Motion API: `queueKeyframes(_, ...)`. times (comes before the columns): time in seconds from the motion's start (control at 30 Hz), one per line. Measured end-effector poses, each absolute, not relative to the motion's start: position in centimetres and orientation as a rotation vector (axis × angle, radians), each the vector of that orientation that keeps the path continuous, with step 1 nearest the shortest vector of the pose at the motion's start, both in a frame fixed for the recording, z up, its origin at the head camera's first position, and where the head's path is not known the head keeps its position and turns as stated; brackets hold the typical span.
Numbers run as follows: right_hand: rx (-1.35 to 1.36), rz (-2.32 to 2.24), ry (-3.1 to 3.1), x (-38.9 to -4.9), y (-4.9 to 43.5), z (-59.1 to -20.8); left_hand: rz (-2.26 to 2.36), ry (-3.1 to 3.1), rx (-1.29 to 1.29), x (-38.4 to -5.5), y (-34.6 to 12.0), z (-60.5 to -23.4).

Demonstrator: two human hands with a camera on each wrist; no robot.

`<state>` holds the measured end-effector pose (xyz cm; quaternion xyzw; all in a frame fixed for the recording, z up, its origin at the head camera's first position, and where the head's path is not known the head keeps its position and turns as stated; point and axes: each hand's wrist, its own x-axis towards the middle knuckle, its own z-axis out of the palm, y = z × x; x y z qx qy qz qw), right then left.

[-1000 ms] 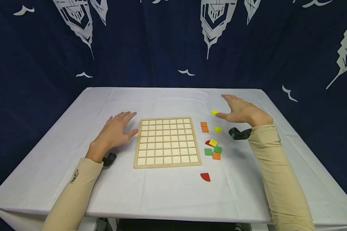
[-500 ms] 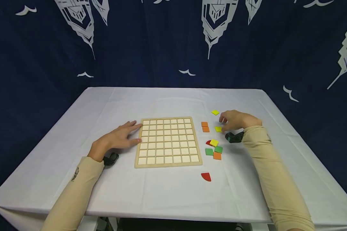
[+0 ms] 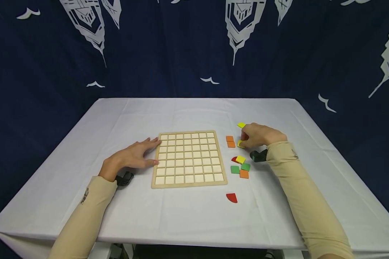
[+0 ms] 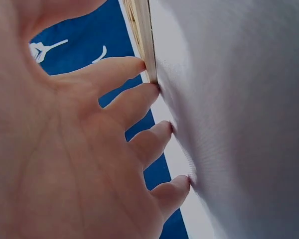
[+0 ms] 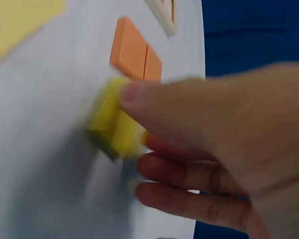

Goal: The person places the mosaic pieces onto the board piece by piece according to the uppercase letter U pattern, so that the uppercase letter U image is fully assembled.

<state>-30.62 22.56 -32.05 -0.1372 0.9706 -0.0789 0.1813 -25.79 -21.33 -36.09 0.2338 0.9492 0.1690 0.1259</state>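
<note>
A square wooden grid board (image 3: 188, 186) lies flat in the middle of the table, its cells cream-coloured. My left hand (image 3: 133, 154) rests at the board's left edge, fingers spread, with thumb and index fingertips right at the frame; in the left wrist view the fingertips meet the tablecloth and the board's side (image 4: 148, 45). To the right of the board, my right hand (image 3: 260, 136) pinches a yellow square tile (image 5: 112, 119) between thumb and fingers, tilted and blurred in the right wrist view. Two orange tiles (image 3: 230, 141) lie just left of that hand.
Another yellow tile (image 3: 241, 125) lies beyond the right hand. Nearer are a yellow tile (image 3: 240, 160) over a red piece (image 3: 234, 159), green tiles (image 3: 235, 169) and an orange tile (image 3: 244, 174). A red quarter-round piece (image 3: 232, 198) lies closest to the table's front.
My right hand has come down and toward the board, and has taken hold of a yellow tile. My left hand has moved right to the board's edge.
</note>
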Motion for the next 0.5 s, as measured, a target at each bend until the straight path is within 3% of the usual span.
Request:
queueKeyframes(0.33,-0.465,-0.129,2.782,-30.5,20.5,-31.4,0.541,2.728,0.715,-25.5,-21.9,-35.8)
queueKeyframes(0.5,-0.633,-0.223,2.857,-29.7,19.3,-31.4,0.546,2.714,0.746,-25.3,-20.9,-35.8)
